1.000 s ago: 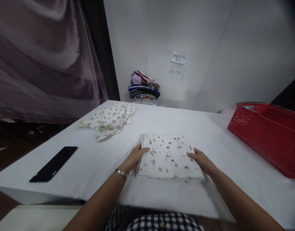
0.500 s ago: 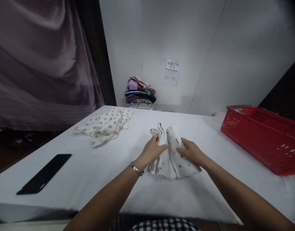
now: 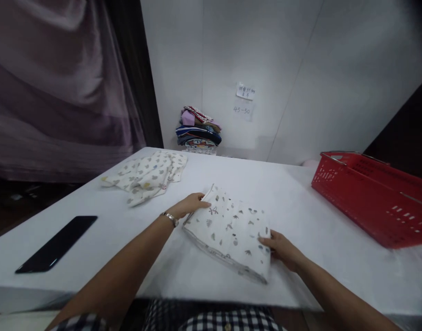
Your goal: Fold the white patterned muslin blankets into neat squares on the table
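Observation:
A folded white cloth (image 3: 231, 230) with small grey and brown leaf-like prints is stretched fairly flat between my hands, low over the front of the table. My left hand (image 3: 190, 205), with a metal band at the wrist, pinches its upper left edge, thumb on top. At the right edge my right hand (image 3: 278, 248) grips it the same way, fingers tucked underneath and out of sight. Farther back on the left lies a crumpled white cloth (image 3: 150, 177) with grey and yellow prints, apart from both hands.
A black phone-like slab (image 3: 57, 243) lies at the table's left front. On the right stands a red plastic basket (image 3: 365, 197) with metal handles. Folded fabrics (image 3: 199, 131) are stacked by the back wall, near paper labels (image 3: 244, 101). The white table (image 3: 155, 262) ends just before my body.
The cloth was bunched into upright folds between my hands; now it is spread into a flat panel. My left hand has moved left, my right hand slightly right and nearer to me.

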Tool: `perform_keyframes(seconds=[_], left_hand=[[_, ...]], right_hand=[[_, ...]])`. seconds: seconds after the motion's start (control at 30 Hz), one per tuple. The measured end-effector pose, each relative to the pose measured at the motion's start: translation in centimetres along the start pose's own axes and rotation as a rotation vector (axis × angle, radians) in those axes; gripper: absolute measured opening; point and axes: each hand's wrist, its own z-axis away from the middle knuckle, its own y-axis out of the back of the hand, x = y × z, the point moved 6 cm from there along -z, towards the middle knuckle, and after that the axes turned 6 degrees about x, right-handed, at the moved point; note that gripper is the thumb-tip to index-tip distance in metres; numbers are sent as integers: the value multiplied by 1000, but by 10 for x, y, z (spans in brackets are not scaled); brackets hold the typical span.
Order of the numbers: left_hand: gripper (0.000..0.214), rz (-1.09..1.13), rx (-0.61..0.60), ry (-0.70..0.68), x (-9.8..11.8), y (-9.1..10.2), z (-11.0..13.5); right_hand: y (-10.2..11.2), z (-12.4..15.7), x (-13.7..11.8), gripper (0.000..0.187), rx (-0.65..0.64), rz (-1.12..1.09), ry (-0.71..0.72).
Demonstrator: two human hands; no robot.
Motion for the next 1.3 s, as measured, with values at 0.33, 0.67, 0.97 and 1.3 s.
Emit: perform_keyframes(seconds=[0.33, 0.67, 0.97, 1.3], left_hand=[[55, 184, -28, 260, -57, 2, -2], [67, 143, 31, 126, -40, 2, 5], [69, -139, 144, -22, 7, 32, -49], [39, -42, 415, 181, -23, 52, -36]], right_hand=[[29, -65, -84, 56, 279, 920, 481], [-17, -138, -94, 81, -227, 812, 142], [-25, -113, -90, 52, -516, 264, -56], [-1, -124, -60, 49, -436, 131, -174]])
